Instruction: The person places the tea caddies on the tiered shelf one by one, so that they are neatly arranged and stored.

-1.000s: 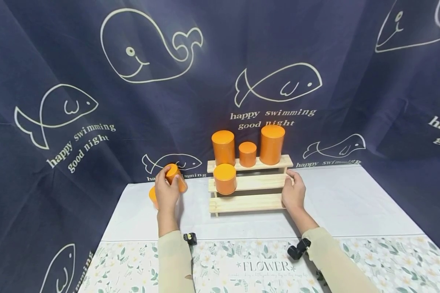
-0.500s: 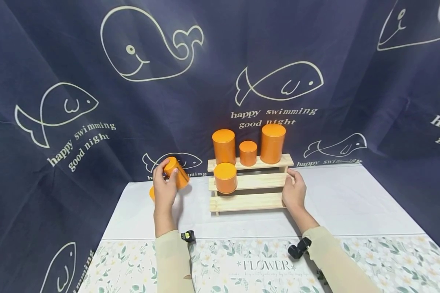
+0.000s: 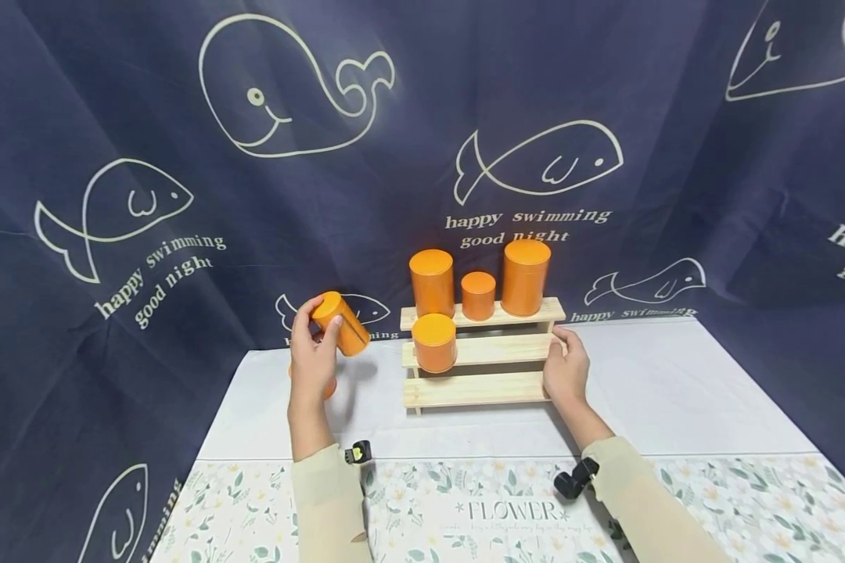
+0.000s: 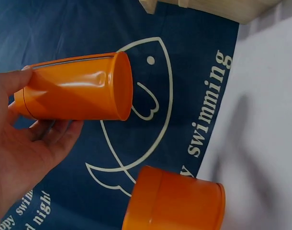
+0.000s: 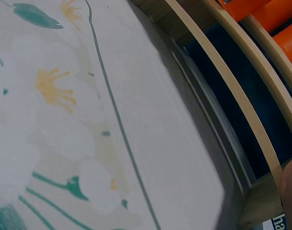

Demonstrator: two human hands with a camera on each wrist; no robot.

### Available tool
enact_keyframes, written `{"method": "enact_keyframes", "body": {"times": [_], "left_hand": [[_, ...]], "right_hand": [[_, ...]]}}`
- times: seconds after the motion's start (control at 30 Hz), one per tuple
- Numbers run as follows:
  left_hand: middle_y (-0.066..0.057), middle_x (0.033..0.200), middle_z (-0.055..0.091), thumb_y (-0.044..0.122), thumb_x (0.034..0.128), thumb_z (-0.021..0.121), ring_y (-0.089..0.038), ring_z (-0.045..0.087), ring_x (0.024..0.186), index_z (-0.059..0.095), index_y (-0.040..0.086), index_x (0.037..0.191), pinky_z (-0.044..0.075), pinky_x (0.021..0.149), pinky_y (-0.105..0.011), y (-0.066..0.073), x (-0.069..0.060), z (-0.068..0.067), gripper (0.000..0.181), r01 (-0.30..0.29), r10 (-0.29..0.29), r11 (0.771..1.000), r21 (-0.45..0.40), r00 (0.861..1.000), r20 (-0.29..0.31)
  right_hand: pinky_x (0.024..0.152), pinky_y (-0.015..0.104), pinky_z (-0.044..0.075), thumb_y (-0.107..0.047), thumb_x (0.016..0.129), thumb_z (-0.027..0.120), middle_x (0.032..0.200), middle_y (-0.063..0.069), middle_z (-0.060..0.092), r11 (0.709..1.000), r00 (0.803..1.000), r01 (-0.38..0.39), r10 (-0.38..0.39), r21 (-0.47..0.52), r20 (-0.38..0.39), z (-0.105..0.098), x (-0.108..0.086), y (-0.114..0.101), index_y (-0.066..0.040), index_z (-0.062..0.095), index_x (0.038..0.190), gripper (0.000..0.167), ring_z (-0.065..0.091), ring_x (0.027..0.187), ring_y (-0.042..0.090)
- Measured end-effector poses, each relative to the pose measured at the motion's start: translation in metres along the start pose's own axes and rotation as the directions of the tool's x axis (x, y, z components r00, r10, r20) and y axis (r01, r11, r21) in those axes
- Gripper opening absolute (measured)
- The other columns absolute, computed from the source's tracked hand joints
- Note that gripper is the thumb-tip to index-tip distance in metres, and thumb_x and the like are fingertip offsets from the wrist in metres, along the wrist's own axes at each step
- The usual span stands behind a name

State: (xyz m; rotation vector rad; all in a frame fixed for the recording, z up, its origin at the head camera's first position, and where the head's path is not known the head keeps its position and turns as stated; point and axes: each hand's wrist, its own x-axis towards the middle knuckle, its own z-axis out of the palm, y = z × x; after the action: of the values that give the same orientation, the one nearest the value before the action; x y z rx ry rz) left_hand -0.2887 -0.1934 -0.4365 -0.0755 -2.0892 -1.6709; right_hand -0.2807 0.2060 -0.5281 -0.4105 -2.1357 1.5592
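Risk of dropping the tilted can (image 4: 74,96), pinched only toward its top by left fingers (image 4: 67,135), with right fingers (image 3: 570,342) gripping rack (image 3: 482,389).

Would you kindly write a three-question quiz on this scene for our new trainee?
1. How many orange cans stand on the top shelf?
2. True or false: the left hand holds a tilted can off the table.
3. The right hand is touching: A the backdrop, B the wooden rack, C the can on the middle shelf.

Key: 1 three; 2 true; 3 B.
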Motion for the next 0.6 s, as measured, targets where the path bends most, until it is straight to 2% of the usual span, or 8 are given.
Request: {"method": "enact_keyframes", "body": {"times": [0.13, 0.27, 0.4, 0.6], "left_hand": [[-0.012, 0.142, 0.054, 0.025, 0.1049, 0.067, -0.023, 0.057, 0.119, 0.051, 0.019, 0.151, 0.049, 0.094, -0.022, 0.007, -0.002, 0.001, 0.049, -0.007, 0.007, 1.0, -0.007, 1.0, 0.022], [-0.011, 0.139, 0.054, 0.028, 0.1041, 0.068, -0.024, 0.059, 0.117, 0.051, 0.019, 0.15, 0.05, 0.093, -0.018, 0.016, -0.004, 0.003, 0.05, -0.024, 0.024, 1.0, -0.005, 0.999, 0.039], [-0.011, 0.136, 0.055, 0.031, 0.1031, 0.07, -0.025, 0.058, 0.115, 0.053, 0.02, 0.149, 0.05, 0.095, -0.026, 0.023, -0.006, 0.007, 0.05, -0.037, 0.036, 0.999, 0.012, 0.998, 0.051], [-0.009, 0.138, 0.058, 0.031, 0.1008, 0.073, -0.026, 0.057, 0.122, 0.058, 0.02, 0.146, 0.05, 0.106, -0.046, 0.032, -0.006, 0.012, 0.049, -0.086, 0.084, 0.996, 0.039, 0.995, 0.056]], "right_hand": [[0.129, 0.054, 0.031, -0.008, 0.108, 0.042, 0.153, 0.024, 0.057, 1.0, 1.0, 0.011, -0.011, 0.005, -0.012, 0.0, 0.0, 0.0, 0.0, 0.058, 0.142, 0.038, 0.044, 0.153, 0.04], [0.13, 0.054, 0.031, -0.008, 0.108, 0.042, 0.153, 0.024, 0.057, 1.0, 1.0, 0.017, -0.017, 0.01, -0.013, 0.0, 0.0, 0.001, 0.0, 0.058, 0.142, 0.038, 0.043, 0.154, 0.04], [0.13, 0.054, 0.031, -0.008, 0.108, 0.042, 0.153, 0.024, 0.057, 1.0, 1.0, 0.016, -0.016, 0.013, -0.016, 0.0, 0.0, 0.002, 0.0, 0.058, 0.141, 0.038, 0.043, 0.154, 0.04], [0.13, 0.054, 0.031, -0.008, 0.108, 0.042, 0.153, 0.023, 0.057, 1.0, 1.0, 0.012, -0.011, 0.009, -0.016, 0.0, 0.001, 0.002, 0.0, 0.059, 0.142, 0.038, 0.043, 0.154, 0.04]]}}
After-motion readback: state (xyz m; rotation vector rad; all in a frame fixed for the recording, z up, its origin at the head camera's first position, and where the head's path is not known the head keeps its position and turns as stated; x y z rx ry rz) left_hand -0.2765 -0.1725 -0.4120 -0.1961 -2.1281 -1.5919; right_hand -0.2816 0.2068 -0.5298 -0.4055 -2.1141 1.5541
